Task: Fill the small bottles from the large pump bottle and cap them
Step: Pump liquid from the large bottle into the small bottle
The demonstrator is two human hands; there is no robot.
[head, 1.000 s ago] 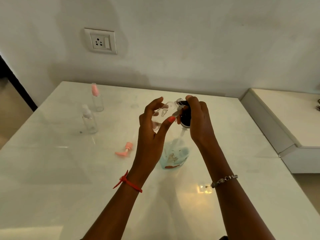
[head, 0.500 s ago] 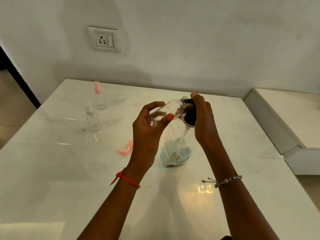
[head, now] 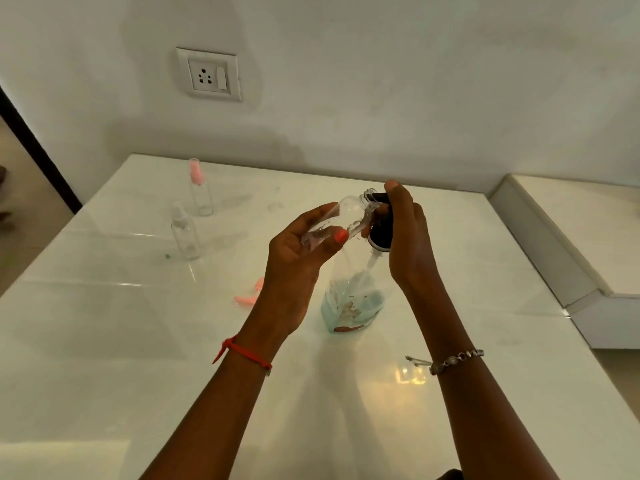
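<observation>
My left hand (head: 298, 258) grips a small clear bottle (head: 341, 220), tilted with its open neck up against the black pump head (head: 381, 230) of the large pump bottle (head: 353, 299). That large bottle stands on the white table (head: 121, 341) and holds a little pale blue liquid at the bottom. My right hand (head: 408, 240) wraps the pump head, with a finger on top of it. Two more small clear bottles stand at the left: one with a pink cap (head: 200, 188), one with a clear cap (head: 184, 233). A loose pink cap (head: 250, 295) lies beside my left wrist.
A wall with a socket plate (head: 208, 75) rises behind the table. A lower white ledge (head: 571, 244) adjoins the table's right side. At the far left a dark door frame edge (head: 38, 147) stands beyond the table.
The small bottle has tilted flatter in my left hand, its neck staying at the pump spout. The view shifted slightly; both hands keep their hold.
</observation>
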